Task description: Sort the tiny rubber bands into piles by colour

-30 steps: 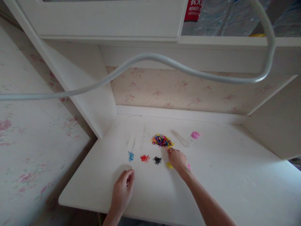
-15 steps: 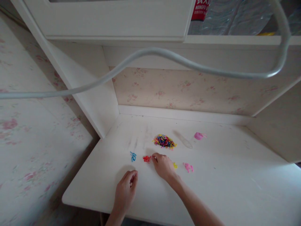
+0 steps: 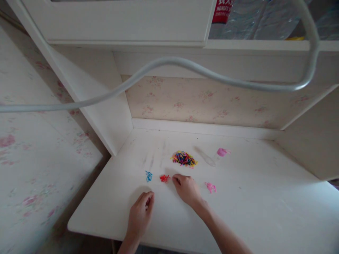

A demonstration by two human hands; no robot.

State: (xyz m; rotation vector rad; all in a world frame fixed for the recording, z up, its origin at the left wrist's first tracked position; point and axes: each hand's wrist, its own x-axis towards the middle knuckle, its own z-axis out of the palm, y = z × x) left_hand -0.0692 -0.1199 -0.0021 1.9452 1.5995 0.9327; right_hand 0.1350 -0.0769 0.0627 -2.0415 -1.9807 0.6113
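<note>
My right hand [image 3: 187, 189] is in a pinch on the desk, just right of a small pile of red elastic bands [image 3: 164, 178]. My left hand [image 3: 141, 213] rests on the desk with curled fingers, nearer the front edge, below a small pile of blue bands [image 3: 148, 176]. Whether either hand holds a band, I cannot make out. Behind the right hand lies a mixed heap of multicoloured bands [image 3: 183, 159]. Pink bands [image 3: 210, 187] sit to its right. The yellow bands are hidden by the right hand.
A clear plastic bag [image 3: 209, 161] lies flat behind the piles, with a pink bundle [image 3: 221, 152] at its right. A pale cable [image 3: 169, 61] crosses the view above the white desk [image 3: 251, 211]. Wrapped bottles [image 3: 243, 21] fill the shelf above.
My right hand has drawn back slightly to the right from the red bands and now covers the yellow ones. The left hand keeps its place. The view has shifted a little.
</note>
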